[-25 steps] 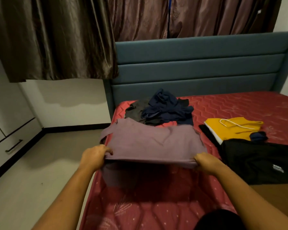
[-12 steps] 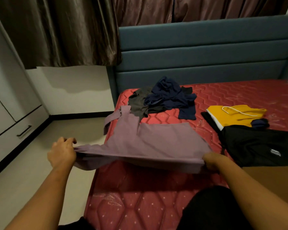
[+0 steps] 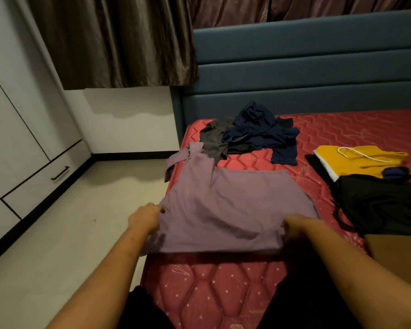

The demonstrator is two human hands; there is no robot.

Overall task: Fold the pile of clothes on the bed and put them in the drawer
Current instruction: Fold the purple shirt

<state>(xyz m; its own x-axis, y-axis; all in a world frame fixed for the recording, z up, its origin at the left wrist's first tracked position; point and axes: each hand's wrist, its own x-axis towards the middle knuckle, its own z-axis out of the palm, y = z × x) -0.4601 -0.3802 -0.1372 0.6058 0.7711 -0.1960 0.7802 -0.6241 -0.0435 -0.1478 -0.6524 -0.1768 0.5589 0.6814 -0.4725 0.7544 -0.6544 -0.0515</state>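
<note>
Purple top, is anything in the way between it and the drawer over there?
Nothing visible lies on the floor between the bed and the drawer. The left hand and right hand both grip the purple top. The drawer itself is shut, though, so it would need opening first.

- Curtain, brown satin: hangs in deep folds at upper left, its hem ending partway down the wall.
- Curtain, maroon: along the top edge, to the right of the brown one.
- Wall, white: below the brown curtain's hem, carrying its shadow.
- Skirting board, black: runs along the foot of the wall, turns the corner and goes on under the cabinet front.
- Floor, pale and smooth: fills the lower left.
- Cabinet doors, white and flat: far left, divided by thin dark seams.
- Tan flat panel: lower right edge, kind unclear.
</note>
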